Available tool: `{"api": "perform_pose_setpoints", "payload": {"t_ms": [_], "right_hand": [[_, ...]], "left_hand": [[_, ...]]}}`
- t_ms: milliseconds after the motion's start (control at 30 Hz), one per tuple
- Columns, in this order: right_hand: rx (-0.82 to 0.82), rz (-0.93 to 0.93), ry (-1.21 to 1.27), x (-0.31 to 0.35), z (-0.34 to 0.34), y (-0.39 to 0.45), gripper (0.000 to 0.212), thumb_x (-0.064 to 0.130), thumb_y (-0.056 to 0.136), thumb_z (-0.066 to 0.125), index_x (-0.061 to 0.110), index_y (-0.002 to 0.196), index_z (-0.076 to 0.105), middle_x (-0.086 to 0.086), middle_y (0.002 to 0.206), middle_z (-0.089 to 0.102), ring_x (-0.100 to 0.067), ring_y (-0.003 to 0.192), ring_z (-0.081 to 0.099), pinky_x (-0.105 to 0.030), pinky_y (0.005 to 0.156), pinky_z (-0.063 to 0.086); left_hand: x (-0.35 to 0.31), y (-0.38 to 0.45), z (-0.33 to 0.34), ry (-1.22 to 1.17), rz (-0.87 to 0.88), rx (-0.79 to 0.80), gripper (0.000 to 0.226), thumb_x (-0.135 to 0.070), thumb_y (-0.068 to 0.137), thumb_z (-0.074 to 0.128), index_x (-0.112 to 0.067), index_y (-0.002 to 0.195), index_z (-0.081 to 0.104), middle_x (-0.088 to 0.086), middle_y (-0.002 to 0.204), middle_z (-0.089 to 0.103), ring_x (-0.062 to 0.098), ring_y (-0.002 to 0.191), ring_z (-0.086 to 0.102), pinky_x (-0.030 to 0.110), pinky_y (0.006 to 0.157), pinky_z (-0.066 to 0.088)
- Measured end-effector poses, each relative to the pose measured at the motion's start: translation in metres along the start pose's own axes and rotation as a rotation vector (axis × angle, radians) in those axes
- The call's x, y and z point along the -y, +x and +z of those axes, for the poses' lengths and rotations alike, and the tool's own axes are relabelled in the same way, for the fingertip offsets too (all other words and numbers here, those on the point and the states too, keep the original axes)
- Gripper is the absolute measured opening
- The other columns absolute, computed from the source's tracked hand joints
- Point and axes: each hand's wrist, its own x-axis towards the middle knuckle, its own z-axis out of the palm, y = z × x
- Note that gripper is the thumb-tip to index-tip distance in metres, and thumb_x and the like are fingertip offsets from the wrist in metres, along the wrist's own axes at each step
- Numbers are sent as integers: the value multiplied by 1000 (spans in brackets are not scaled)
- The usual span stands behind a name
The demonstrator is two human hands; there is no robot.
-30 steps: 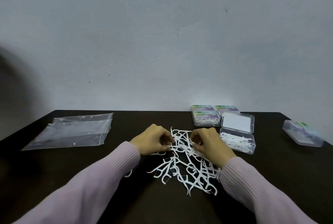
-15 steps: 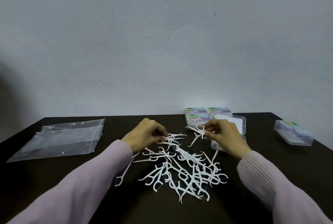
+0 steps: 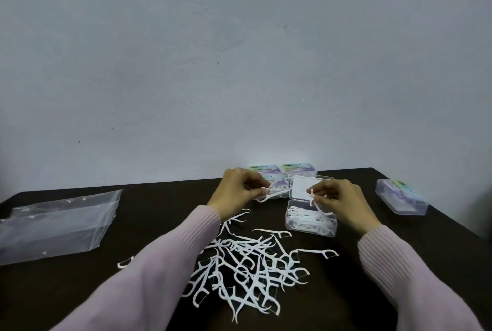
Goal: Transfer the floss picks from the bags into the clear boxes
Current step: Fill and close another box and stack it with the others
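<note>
— Two empty plastic bags (image 3: 57, 221) are lying flat at the table's (image 3: 439, 264) left, well apart from the work. Why?

— They're probably emptied already; the loose floss picks (image 3: 245, 264) are sitting in a heap between the sleeves, within easy reach.

— And the boxes?

— One open clear box (image 3: 310, 220) is waiting just beyond the heap, partly filled (lid tipped back), while closed boxes (image 3: 282, 173) are stacking up behind it.

— The hands?

— The right hand (image 3: 343, 203) is pinching one pick (image 3: 315, 201) above that box, likely to drop it in. The left hand (image 3: 235, 191) is pinching another pick (image 3: 267, 193), seemingly next.
</note>
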Motion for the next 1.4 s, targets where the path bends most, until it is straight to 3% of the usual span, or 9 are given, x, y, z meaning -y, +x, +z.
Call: {"api": "perform_pose_setpoints", "payload": {"t_ms": [100,200,467,600,700,867,1133,1300,1400], "right_hand": [[51,-1,-97,-6,-2,1,20,5,83,66,16,100,70,4,92,64,2,78,56,-8,60,44],[95,-12,-99,-9,-3,3,24,5,83,66,17,103,69,7,94,64,7,79,55,-5,62,45],[-12,89,-8,-18,-19,5,23,5,82,67,14,103,64,-1,90,66,-6,83,61,-10,67,44],[167,127,-85,-20,-22,5,19,15,79,72,19,96,64,2,90,66,-4,82,60,-12,68,46],[203,131,-137,-18,-19,4,16,21,78,74,26,88,63,7,87,67,-3,84,62,-22,81,52],[211,79,-155,-16,-19,3,18,2,80,68,16,91,70,4,81,68,1,74,62,-10,65,50],[196,38,-360,-13,-6,1,16,25,80,71,19,95,70,11,81,56,-7,81,54,-35,91,48],[201,30,-317,-10,-8,2,6,27,85,65,27,91,64,13,86,55,-8,89,53,-44,100,41],[205,35,-367,-8,-9,1,22,32,86,64,25,106,64,12,91,55,-7,90,51,-42,102,38]], "left_hand": [[-6,10,21,-41,7,1,11,-9,79,73,-13,89,75,0,82,72,0,70,64,17,71,53],[-13,19,39,-40,14,20,13,-9,80,72,-12,93,74,-3,85,71,-2,70,61,11,68,50],[-22,29,74,16,26,123,17,-8,84,68,-9,101,72,6,91,72,-4,66,57,2,61,43],[-17,28,84,71,73,181,21,-10,84,68,-11,104,72,3,97,72,2,78,61,5,74,45],[-14,28,84,74,74,174,21,-9,85,66,-12,105,71,2,99,72,4,85,62,15,84,50],[-13,24,79,164,136,235,30,-14,90,60,-19,119,62,-3,112,64,5,100,58,22,92,46],[-14,26,77,34,80,160,10,-6,83,67,-11,91,72,-3,79,67,1,70,58,7,66,43],[-15,28,74,-119,20,116,7,-5,82,68,-11,85,71,-4,75,66,0,66,57,10,64,45],[-14,29,74,-196,-18,65,8,-6,83,68,-14,84,69,-3,79,67,-1,69,57,8,65,45]]}}
